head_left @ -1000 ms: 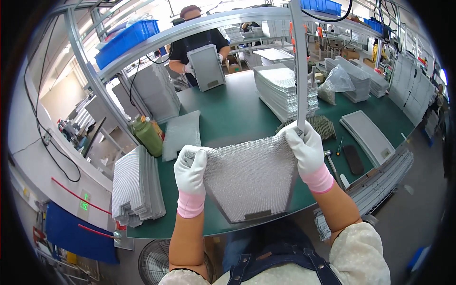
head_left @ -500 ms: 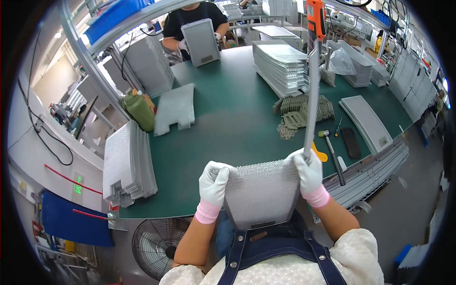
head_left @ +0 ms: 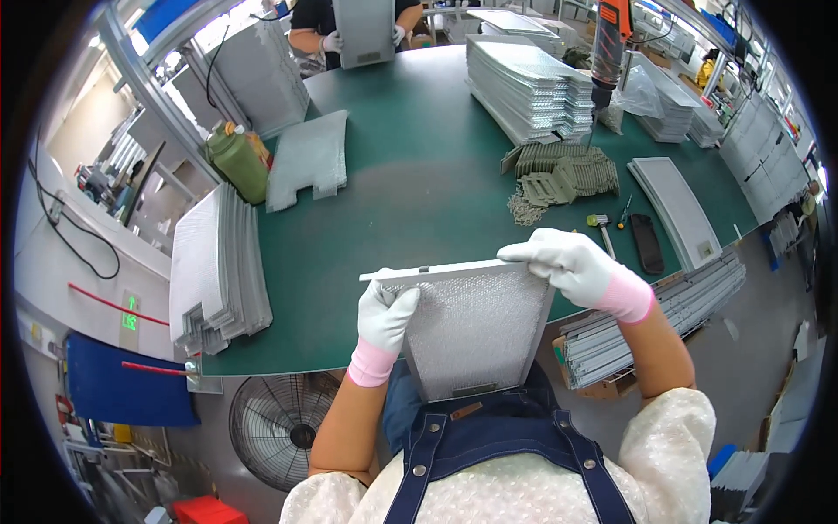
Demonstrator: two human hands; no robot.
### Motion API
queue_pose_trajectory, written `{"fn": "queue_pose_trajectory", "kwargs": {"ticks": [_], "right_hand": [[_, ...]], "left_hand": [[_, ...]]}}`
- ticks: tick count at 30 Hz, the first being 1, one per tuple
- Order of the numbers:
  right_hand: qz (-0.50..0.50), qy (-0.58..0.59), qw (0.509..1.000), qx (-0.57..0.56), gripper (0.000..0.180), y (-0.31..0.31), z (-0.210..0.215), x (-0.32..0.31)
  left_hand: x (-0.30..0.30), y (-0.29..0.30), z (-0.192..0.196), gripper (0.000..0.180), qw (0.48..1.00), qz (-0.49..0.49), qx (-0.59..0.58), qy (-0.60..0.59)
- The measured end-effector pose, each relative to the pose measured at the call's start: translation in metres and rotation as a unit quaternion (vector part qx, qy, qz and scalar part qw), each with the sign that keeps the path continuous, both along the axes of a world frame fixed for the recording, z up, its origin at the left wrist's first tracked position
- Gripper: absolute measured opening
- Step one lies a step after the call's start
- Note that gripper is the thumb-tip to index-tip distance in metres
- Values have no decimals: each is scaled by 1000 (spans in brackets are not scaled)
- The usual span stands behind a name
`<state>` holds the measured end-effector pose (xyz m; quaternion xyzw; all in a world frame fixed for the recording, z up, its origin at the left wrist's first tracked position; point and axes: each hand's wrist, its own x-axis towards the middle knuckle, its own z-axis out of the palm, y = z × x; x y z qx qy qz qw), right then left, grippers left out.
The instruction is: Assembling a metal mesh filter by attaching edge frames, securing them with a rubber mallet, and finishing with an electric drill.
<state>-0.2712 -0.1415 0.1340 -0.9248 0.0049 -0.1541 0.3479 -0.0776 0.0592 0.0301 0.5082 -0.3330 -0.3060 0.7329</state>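
A silvery mesh filter panel stands tilted against my apron at the table's front edge, with thin metal framing on its sides. Along its upper edge lies a straight, light metal frame strip. My left hand is closed on the panel's upper left corner, the thumb on the mesh and the strip's left end just above. At the upper right corner, my right hand grips the strip, index finger stretched along it; its thumb is mostly hidden. Both hands wear white gloves with pink cuffs.
Mesh sheets are stacked left, near a green jug. Farther right are olive brackets, a hammer, a black case and stacked panels. An orange power screwdriver hangs above. A co-worker holds a panel opposite.
The long metal strip, upright in my right hand before, now lies across the panel's upper edge. My right hand has turned and risen slightly. The view has tilted down a little.
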Motion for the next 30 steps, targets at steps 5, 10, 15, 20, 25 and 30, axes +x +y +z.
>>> {"fn": "queue_pose_trajectory", "kwargs": {"ticks": [5, 10, 15, 20, 25, 30], "right_hand": [[25, 83, 996, -25, 34, 0, 21, 7], [12, 198, 975, -99, 22, 13, 36, 32], [13, 249, 968, -8, 22, 6, 36, 40], [-6, 264, 963, 56, 19, 4, 32, 45], [-1, 263, 965, 6, 23, 16, 30, 46], [94, 145, 984, 38, 41, 5, 25, 45]], "left_hand": [[-15, -17, 40, 32, 965, 101, -239, 44], [-5, -23, 54, 11, 974, 120, -188, 47], [-10, -27, 64, 12, 968, 123, -198, 88], [-7, -26, 53, 12, 976, 123, -179, 15], [9, -23, 35, 3, 978, 83, -189, 23], [-1, -26, 40, 5, 972, 151, -179, -28]]}}
